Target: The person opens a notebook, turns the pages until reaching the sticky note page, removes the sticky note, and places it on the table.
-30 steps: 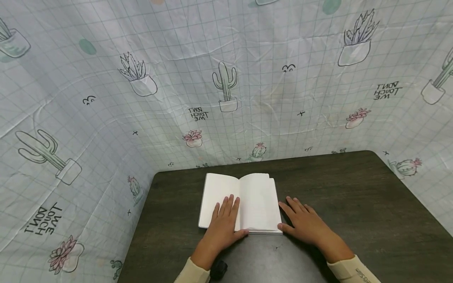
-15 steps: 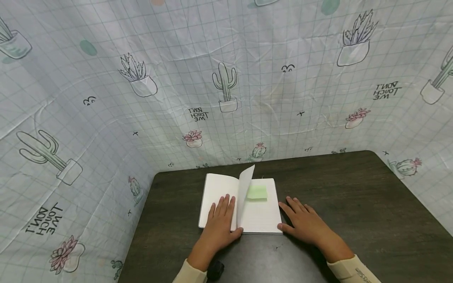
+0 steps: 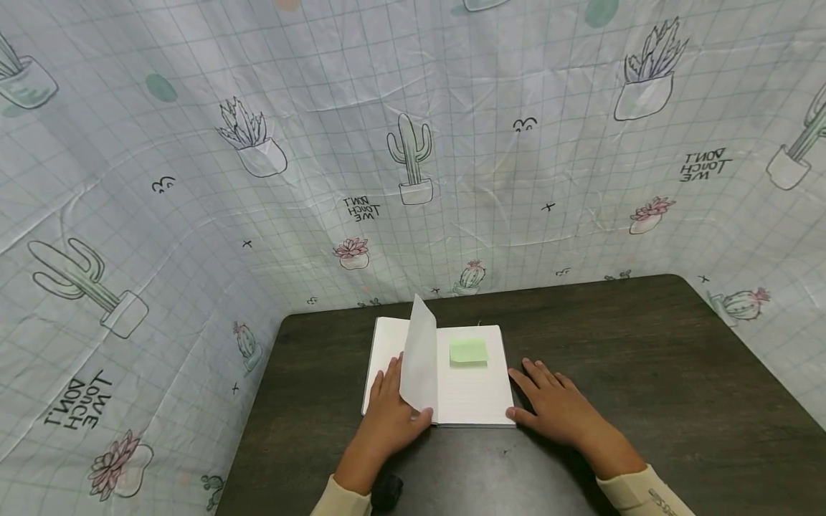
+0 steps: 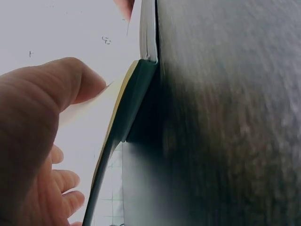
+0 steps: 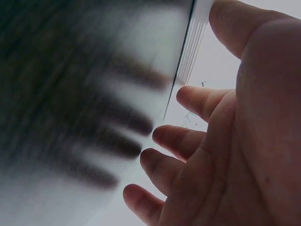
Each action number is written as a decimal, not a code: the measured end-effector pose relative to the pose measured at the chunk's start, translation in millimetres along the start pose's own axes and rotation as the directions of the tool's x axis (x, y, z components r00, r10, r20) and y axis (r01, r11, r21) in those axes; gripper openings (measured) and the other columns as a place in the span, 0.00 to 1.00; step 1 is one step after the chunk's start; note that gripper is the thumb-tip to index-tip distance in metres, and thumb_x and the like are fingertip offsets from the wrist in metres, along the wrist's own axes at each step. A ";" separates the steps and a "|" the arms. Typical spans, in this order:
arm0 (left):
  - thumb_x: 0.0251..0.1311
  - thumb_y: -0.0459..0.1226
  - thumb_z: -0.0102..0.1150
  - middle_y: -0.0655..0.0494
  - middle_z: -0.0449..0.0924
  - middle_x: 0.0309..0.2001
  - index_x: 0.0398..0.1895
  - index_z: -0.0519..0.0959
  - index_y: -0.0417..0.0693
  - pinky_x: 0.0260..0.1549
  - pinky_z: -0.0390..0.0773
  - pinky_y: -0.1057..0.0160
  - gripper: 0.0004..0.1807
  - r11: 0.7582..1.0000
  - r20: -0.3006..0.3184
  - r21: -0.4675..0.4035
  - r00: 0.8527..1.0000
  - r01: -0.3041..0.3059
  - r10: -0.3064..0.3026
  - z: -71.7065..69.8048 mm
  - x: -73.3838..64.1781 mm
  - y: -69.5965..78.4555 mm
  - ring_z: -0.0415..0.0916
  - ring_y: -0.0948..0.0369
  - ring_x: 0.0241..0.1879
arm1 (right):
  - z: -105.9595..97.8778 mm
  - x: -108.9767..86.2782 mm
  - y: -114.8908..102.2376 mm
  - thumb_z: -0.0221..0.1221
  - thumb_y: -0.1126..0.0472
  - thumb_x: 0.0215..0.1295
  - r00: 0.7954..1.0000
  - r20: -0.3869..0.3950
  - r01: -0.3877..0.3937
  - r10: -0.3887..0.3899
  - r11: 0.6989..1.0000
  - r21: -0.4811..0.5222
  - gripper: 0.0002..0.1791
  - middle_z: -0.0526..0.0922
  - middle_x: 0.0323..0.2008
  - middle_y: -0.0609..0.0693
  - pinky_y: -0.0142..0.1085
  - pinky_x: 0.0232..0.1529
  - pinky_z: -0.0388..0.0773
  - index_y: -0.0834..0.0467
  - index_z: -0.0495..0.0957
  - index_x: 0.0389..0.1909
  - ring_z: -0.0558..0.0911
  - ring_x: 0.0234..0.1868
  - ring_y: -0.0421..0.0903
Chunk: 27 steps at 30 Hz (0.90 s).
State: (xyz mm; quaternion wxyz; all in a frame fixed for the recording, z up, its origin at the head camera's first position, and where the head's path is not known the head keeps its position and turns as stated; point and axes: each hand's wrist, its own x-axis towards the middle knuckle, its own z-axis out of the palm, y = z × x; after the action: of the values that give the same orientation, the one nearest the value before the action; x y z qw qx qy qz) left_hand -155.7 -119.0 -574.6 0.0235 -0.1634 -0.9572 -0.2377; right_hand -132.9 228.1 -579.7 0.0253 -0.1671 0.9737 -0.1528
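An open notebook (image 3: 474,398) with white pages lies on the dark table. One page (image 3: 421,358) stands up near the spine, leaning left. A light green sticky note (image 3: 468,350) is on the upper part of the right page. My left hand (image 3: 387,430) rests over the left page, its fingers straight and partly behind the raised page, the thumb at the lower edge near the spine. In the left wrist view the notebook's dark green cover (image 4: 134,101) shows beside the thumb. My right hand (image 3: 561,412) lies spread at the right edge of the notebook, thumb near its lower corner.
The dark wooden table (image 3: 645,358) extends on both sides of the notebook. A white grid curtain (image 3: 490,179) with cactus drawings encloses the back and sides. A small black object (image 3: 387,493) sits at the left wrist.
The page has swung up from the right side and over to the left, uncovering the green sticky note. My left hand has slid slightly left; the right hand has stayed still.
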 end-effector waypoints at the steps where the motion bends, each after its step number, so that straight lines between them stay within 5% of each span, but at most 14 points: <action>1: 0.64 0.52 0.70 0.44 0.54 0.86 0.88 0.50 0.41 0.81 0.49 0.38 0.58 1.000 -0.007 -0.016 1.000 0.008 -0.008 -0.4 0.0 -1.0 0.49 0.47 0.86 | -0.1 0.1 0.0 0.57 0.29 0.76 1.000 0.001 -0.001 0.001 1.000 0.001 0.47 0.63 0.82 0.67 0.72 0.73 0.62 0.57 0.66 0.83 0.62 0.81 0.70; 7: 0.64 0.51 0.70 0.44 0.53 0.86 0.88 0.50 0.40 0.82 0.48 0.37 0.57 0.998 -0.037 -0.040 0.998 0.041 -0.043 -3.1 1.5 -7.8 0.48 0.46 0.86 | -0.2 0.6 0.4 0.57 0.29 0.76 1.000 0.007 0.000 0.000 1.000 0.001 0.47 0.62 0.82 0.67 0.73 0.73 0.61 0.57 0.66 0.83 0.62 0.81 0.71; 15: 0.65 0.50 0.69 0.42 0.52 0.87 0.87 0.52 0.35 0.80 0.51 0.34 0.55 0.999 -0.074 0.030 0.997 0.015 -0.013 -7.9 0.8 -16.7 0.48 0.44 0.86 | 1.0 1.6 2.2 0.56 0.28 0.76 1.000 0.017 0.000 0.000 1.000 0.004 0.48 0.61 0.82 0.67 0.73 0.73 0.60 0.56 0.65 0.83 0.61 0.82 0.71; 27: 0.66 0.50 0.72 0.42 0.50 0.87 0.89 0.49 0.43 0.79 0.51 0.32 0.57 0.996 -0.096 0.068 0.994 0.060 -0.053 -18.6 -0.1 -24.7 0.48 0.42 0.86 | 1.5 1.3 2.7 0.55 0.28 0.76 1.000 0.014 -0.002 0.002 1.000 0.009 0.48 0.61 0.82 0.67 0.72 0.74 0.60 0.57 0.65 0.83 0.61 0.82 0.71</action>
State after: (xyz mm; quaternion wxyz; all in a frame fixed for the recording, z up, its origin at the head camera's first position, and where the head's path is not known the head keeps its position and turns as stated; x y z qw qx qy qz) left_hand -164.2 -148.3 -569.3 0.0677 -0.1241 -0.9671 -0.2117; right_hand -134.8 229.7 -582.0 0.0328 -0.1672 0.9730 -0.1558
